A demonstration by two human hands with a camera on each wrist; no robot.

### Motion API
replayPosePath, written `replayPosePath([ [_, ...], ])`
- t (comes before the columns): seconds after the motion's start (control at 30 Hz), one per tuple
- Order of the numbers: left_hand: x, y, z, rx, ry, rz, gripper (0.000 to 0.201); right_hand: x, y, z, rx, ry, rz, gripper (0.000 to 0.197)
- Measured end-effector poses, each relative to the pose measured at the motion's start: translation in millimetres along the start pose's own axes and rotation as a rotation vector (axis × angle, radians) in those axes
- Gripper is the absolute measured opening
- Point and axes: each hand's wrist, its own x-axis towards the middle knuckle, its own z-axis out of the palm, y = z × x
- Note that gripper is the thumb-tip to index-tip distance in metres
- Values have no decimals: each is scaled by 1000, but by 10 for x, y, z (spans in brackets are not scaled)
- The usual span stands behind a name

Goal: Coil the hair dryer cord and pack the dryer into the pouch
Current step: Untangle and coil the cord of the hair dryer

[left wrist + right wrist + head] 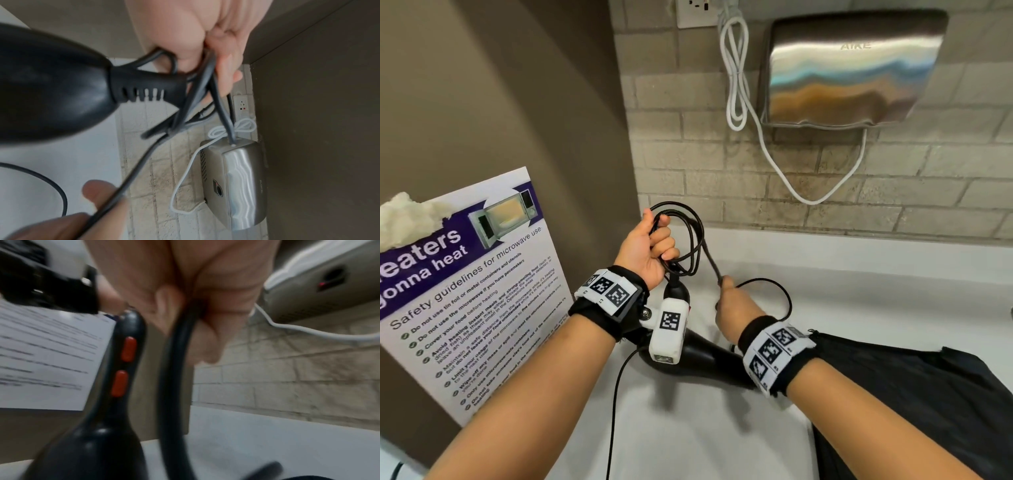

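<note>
My left hand (661, 240) is raised above the white counter (859, 281) and grips several loops of the black dryer cord (693, 240) in its curled fingers. The black hair dryer (698, 353) lies below that hand, its handle pointing up to the coil. In the right wrist view the handle (123, 366) shows two red buttons. My right hand (726, 284) pinches the loose run of cord (174, 386) just right of the coil. More cord curves over the counter behind it. The black pouch (928, 394) lies on the counter, right of the dryer, under my right forearm.
A steel hand dryer (849, 68) hangs on the brick wall, with its white cable (736, 75) looped below a wall socket (695, 12). A microwave safety poster (472, 281) leans against the brown wall at the left.
</note>
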Motion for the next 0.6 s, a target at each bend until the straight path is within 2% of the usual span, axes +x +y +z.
replayPosePath([
  [0.07, 23, -15, -31, -78, -6, 8, 41, -86, -19, 80, 10, -132, 0, 63],
  [0.1, 27, -23, -42, -111, -12, 8, 39, -128, -30, 101, 34, -165, -17, 69],
  [0.23, 27, -64, -14, -106, -9, 41, 30, -304, -114, 59, -51, -168, -79, 77],
  [0.3, 17, -90, 42, -21, 1, 78, 23, -394, -159, -28, -181, -109, -108, 74],
  [0.37, -3, -119, 113, 92, 3, 120, 18, -452, -171, -127, -437, -16, -192, 68],
  [0.47, -25, -152, 175, 346, -8, 176, 17, -458, -208, -274, -651, 105, -300, 62],
  [0.6, -69, -202, 208, 672, -93, 193, 27, -406, -222, -520, -818, 441, -574, 53],
])
